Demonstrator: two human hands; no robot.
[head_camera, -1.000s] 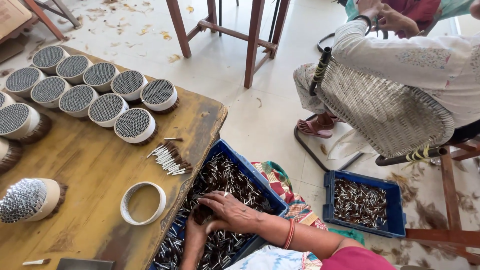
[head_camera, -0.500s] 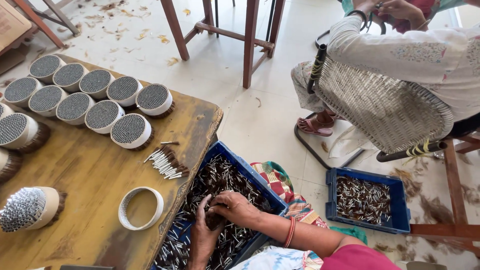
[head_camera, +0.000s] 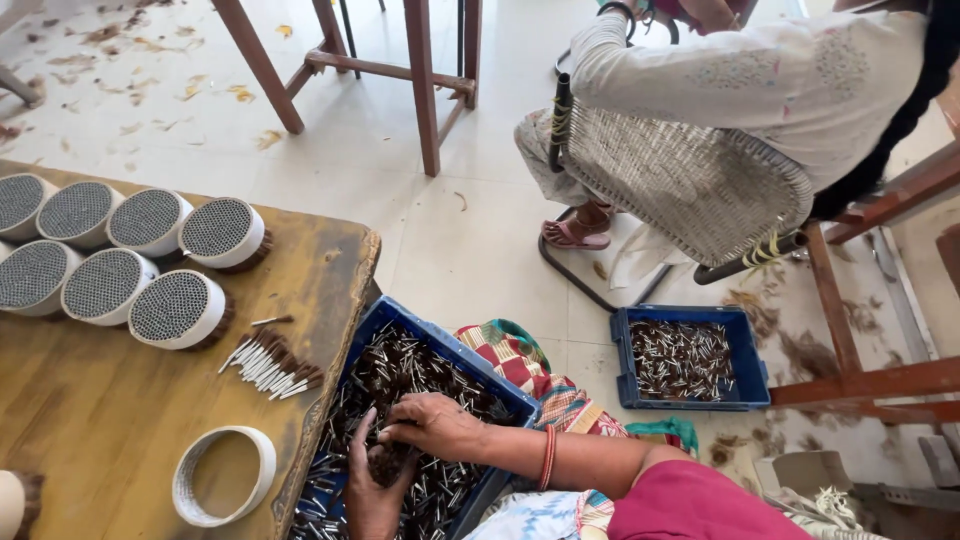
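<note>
Both my hands are down in a blue crate full of small dark sticks with silver tips. My right hand lies on top, fingers curled over a bunch of the sticks. My left hand cups the same bunch from below. The crate rests on my lap beside the wooden table. An empty white ring lies on the table close to my left hand, and a small loose pile of sticks lies just beyond it.
Several white rings packed with sticks stand in rows at the table's far left. Another person sits on a woven chair at the upper right. A smaller blue tray of sticks sits on the floor. A wooden stool's legs stand beyond.
My hands have stayed in the crate, closing together around a bunch of sticks. The view has shifted right, so the table's left part has slid out of frame.
</note>
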